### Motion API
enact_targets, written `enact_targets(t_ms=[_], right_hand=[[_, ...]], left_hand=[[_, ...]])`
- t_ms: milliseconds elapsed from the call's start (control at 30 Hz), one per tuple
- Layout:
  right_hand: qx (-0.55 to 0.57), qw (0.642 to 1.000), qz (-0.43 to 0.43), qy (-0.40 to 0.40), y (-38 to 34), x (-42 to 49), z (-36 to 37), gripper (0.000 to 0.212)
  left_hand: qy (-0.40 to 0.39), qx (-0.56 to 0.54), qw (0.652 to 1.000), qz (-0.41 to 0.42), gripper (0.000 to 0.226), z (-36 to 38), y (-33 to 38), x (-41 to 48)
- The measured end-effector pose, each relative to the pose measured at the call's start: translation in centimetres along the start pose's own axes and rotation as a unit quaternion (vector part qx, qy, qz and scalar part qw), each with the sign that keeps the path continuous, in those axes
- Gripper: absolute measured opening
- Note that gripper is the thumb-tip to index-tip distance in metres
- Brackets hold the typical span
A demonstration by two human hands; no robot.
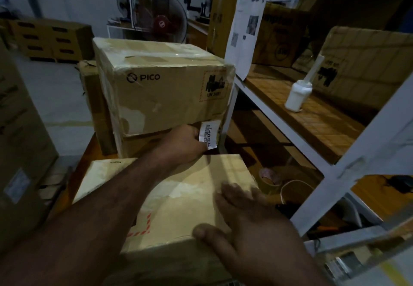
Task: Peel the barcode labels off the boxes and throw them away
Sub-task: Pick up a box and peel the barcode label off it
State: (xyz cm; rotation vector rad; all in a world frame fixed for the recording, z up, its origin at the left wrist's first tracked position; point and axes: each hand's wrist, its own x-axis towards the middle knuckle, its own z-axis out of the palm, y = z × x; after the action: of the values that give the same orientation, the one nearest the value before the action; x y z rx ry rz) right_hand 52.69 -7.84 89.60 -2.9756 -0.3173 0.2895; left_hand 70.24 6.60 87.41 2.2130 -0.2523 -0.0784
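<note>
Head view: cartons stacked in dim light beside a white shelf rack (288, 129), with both arms reaching forward over them.
Step in hand: the peel itself, judged at its start; the label looks mostly stuck down.
Barcode label (209, 134): white strip, upright on the front face of the lower box (143, 146), near its right edge and just under the PICO box (161, 93) stacked on it. Its bottom end seems to curl off the cardboard.
Left hand (183, 144): arm stretched diagonally across the near box (178, 198), wrist above that box's far edge. Fingers are curled at the label's left edge and appear to pinch it; the fingertips themselves are hidden behind the knuckles.
Right hand (248, 216): released, lying flat on the near box's top at its right side, fingers straight, thumb hooked over the front edge, holding nothing. It is somewhat blurred.
Next move: probably a slow pull sideways and away from the face, kept low to the cardboard so the strip comes off whole.
Risk: the paper may tear, or lift the carton's skin with it.
Disposal: no bin shows from here, so the throw-away spot cannot be told.
Nearby: a white bottle (298, 96) stands on the rack's shelf.
</note>
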Motion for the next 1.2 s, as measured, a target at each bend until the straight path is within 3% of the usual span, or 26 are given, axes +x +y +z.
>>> enact_targets(t_ms=[133, 267, 333, 500, 600, 667, 767, 867, 967, 1033, 1100, 1167, 1200], right_hand=[[0.049, 0.997, 0.066, 0.000, 1.2, 1.4, -1.2, 0.085], [0.014, 0.995, 0.050, 0.081, 0.5, 5.5, 0.0, 0.101], [0.031, 0.997, 0.029, 0.072, -0.3, 5.6, 0.5, 0.100], [0.041, 0.999, -0.011, 0.002, 0.1, 1.5, -0.3, 0.089], [0.070, 0.996, 0.051, 0.019, 1.7, 1.7, -0.9, 0.068], [0.059, 0.993, 0.069, 0.073, 2.0, 3.4, -0.3, 0.069], [0.057, 0.988, 0.021, 0.143, 0.8, 6.5, 0.8, 0.075], [0.062, 0.988, -0.026, 0.141, -0.7, 6.1, 0.7, 0.071], [0.068, 0.993, -0.064, 0.078, -0.8, 2.3, 0.5, 0.072], [0.049, 0.985, -0.098, 0.132, -0.5, 0.3, 1.4, 0.078], [0.063, 0.975, -0.083, 0.198, 0.2, -0.5, 1.6, 0.083], [0.059, 0.977, -0.029, 0.201, 0.5, 0.2, 1.8, 0.095], [0.063, 0.984, -0.006, 0.165, 0.8, 0.7, 1.9, 0.100]], left_hand=[[-0.008, -0.024, 1.000, 0.009, 0.019, -0.1, -0.1, 0.0], [-0.005, -0.022, 1.000, 0.006, 0.014, 0.0, -0.4, 0.1], [0.001, -0.022, 1.000, 0.006, 0.006, -0.1, -0.5, 0.2], [0.004, 0.009, 1.000, 0.002, 0.024, 0.2, -0.5, 0.6], [0.001, 0.017, 1.000, 0.004, 0.021, 0.0, -0.5, 0.7], [-0.002, -0.007, 1.000, 0.002, 0.018, -0.1, -0.5, 0.5], [-0.006, -0.045, 0.999, 0.006, 0.006, -0.1, -0.3, 0.1], [-0.006, -0.070, 0.998, 0.004, 0.013, -0.1, -0.1, 0.0], [0.002, -0.045, 0.999, 0.003, 0.004, 0.0, -0.3, 0.2], [0.009, -0.030, 0.999, 0.007, 0.002, 0.0, -0.5, 0.4], [0.014, -0.020, 1.000, 0.002, 0.005, 0.0, -0.6, 0.6], [0.008, -0.019, 1.000, -0.006, 0.011, -0.1, -0.5, 0.8], [0.002, -0.021, 1.000, -0.007, 0.014, -0.1, -0.4, 0.8]])
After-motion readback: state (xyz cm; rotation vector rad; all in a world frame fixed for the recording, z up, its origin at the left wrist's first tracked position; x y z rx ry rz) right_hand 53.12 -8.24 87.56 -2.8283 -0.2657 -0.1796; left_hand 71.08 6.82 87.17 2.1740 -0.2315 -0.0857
